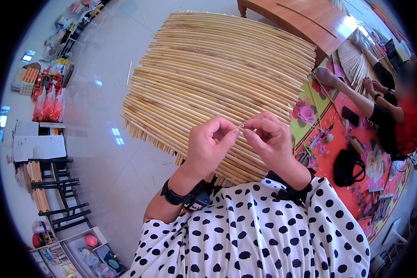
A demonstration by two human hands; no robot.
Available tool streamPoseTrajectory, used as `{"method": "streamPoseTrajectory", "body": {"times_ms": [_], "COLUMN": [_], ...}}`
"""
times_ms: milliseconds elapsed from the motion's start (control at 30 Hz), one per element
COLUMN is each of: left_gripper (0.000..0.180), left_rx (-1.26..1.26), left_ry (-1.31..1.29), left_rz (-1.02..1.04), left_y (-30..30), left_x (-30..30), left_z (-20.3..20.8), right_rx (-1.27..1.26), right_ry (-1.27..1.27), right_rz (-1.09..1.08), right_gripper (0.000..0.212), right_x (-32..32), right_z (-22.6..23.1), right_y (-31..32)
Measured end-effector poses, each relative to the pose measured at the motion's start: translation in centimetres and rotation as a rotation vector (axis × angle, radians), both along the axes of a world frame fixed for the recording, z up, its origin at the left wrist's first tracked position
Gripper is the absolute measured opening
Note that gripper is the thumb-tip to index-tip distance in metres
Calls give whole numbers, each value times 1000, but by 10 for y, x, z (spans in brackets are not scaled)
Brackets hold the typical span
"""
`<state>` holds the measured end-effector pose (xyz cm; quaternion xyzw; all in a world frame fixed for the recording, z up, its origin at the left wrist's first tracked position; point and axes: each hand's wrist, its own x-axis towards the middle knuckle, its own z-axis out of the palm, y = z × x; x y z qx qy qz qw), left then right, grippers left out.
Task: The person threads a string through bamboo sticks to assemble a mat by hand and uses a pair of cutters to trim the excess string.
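A large mat of pale yellow reed sticks [217, 69], laid side by side, stretches out in front of me. Above its near part, my left hand [211, 144] pinches a thin pale string [241, 125] between thumb and forefinger. Close beside it, my right hand [269, 138] is closed in a pinch on the same string. A tiny loop or knot seems to show between the fingertips, too small to make out fully. The near edge of the mat reaches my dotted white clothing [245, 222].
A brown wooden table [296, 18] stands beyond the mat. To the right, another person [405, 120] sits with sticks on a flowered red cloth [324, 143], near a black bag [349, 167]. Folded black-framed furniture [62, 185] and boxes [85, 241] line the left.
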<state>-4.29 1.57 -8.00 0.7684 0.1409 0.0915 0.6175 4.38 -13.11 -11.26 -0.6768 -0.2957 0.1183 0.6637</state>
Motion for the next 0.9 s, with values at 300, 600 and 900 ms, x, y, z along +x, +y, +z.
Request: {"method": "streamPoseTrajectory", "body": {"times_ms": [300, 600, 900], "left_gripper": [11, 9, 8], "left_rx": [291, 407, 92], "left_ry": [-186, -246, -51], "left_rz": [-24, -44, -74], "left_y": [-4, -4, -1], "left_x": [3, 4, 0], "left_z": [-1, 0, -1], "right_rx": [107, -48, -90], "right_ry": [89, -137, -202], "right_rz": [17, 5, 45], "right_gripper": [6, 8, 9], "right_x": [1, 1, -1], "right_z": [-15, 2, 6], "right_y": [3, 0, 2]}}
